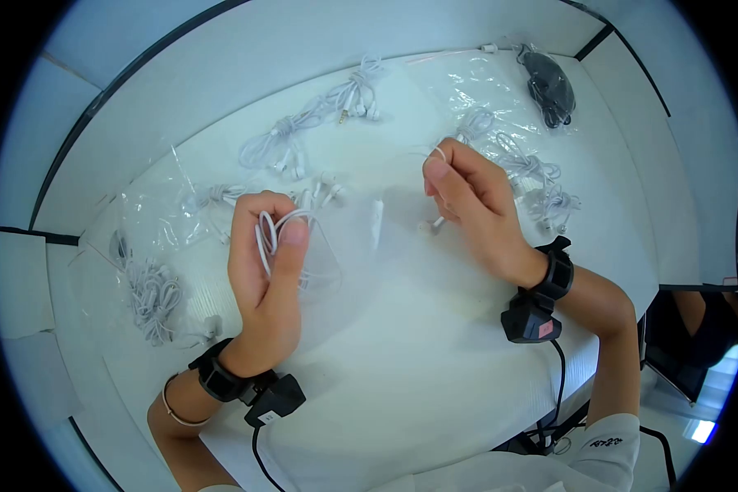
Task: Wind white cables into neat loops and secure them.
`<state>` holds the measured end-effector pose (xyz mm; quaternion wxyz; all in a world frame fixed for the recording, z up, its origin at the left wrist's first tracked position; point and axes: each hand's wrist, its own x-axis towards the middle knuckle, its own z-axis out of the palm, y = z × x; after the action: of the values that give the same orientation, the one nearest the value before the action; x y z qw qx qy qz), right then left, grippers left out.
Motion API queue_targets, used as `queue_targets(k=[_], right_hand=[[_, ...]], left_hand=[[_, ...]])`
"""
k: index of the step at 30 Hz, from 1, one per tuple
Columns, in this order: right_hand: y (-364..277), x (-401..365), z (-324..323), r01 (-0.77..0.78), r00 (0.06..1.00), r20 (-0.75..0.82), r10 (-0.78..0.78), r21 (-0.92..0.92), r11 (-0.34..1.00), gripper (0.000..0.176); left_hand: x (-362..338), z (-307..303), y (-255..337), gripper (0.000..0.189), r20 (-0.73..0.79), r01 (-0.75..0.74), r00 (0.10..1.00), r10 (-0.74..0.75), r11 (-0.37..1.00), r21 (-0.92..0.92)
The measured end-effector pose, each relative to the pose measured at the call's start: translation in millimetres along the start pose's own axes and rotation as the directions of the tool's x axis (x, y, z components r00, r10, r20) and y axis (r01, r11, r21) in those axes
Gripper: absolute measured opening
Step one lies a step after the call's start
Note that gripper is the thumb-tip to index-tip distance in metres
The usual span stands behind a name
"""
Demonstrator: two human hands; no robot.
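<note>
My left hand (266, 271) is closed around loops of a white earphone cable (264, 238), the thumb pressing the coil against the fingers. To the right, my right hand (480, 205) pinches a thin white cable (441, 153) between thumb and fingertips. Just below those fingertips shows a small white earbud (435, 223), partly blurred. Whether both hands hold the same cable cannot be made out. Between the hands, a narrow white strip (376, 223) lies on the table. Behind my left hand are white earbuds (326, 192).
Tied earphone bundles lie at the back (283, 135), at the right (535, 168) and at the left (152, 299) of the white table (418, 369). Clear plastic bags (476, 78) lie about. A dark item with black cable (549, 86) sits back right. Low walls (164, 107) border the table.
</note>
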<state>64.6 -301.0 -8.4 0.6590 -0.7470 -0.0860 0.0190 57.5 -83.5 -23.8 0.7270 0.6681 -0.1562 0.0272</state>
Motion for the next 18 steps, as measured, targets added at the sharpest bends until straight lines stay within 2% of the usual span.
queue_targets(k=[2, 6, 9, 12, 13, 16, 18], right_hand=[[-4.6, -0.1, -3.1, -0.044, 0.999, 0.019, 0.043, 0.109, 0.993, 0.023], [-4.5, 0.5, -1.5, -0.003, 1.0, 0.025, -0.001, 0.141, 0.99, 0.019], [2.4, 2.7, 2.2, 0.053, 0.998, 0.012, -0.055, 0.12, 0.991, 0.016], [13.0, 4.5, -1.0, 0.15, 0.987, 0.052, -0.149, -0.014, 0.989, 0.014], [4.0, 3.6, 1.2, 0.094, 0.994, 0.069, -0.09, -0.047, 0.995, 0.014], [-0.7, 3.7, 0.6, 0.247, 0.968, 0.111, -0.225, -0.268, 0.931, 0.015], [-1.7, 2.5, 0.8, 0.231, 0.973, 0.098, -0.211, -0.29, 0.929, 0.014]], left_hand=[[0.9, 2.1, 0.4, 0.013, 0.009, 0.041, 0.999, -0.041, 0.994, -0.104], [3.5, 1.0, 1.1, 0.026, 0.087, 0.014, 0.996, -0.008, 0.998, -0.069], [5.2, 4.7, 0.3, 0.038, 0.031, -0.027, 0.999, 0.025, 0.996, 0.082], [7.8, -1.0, -8.2, 0.043, 0.046, -0.092, 0.995, 0.088, 0.993, 0.079], [8.3, -4.1, -7.5, 0.046, 0.032, -0.064, 0.998, 0.062, 0.997, 0.052], [11.4, 2.5, -4.5, 0.042, -0.058, 0.019, 0.998, -0.017, 0.999, 0.032], [12.7, 2.0, -5.4, 0.042, -0.047, -0.001, 0.999, 0.004, 0.998, 0.059]])
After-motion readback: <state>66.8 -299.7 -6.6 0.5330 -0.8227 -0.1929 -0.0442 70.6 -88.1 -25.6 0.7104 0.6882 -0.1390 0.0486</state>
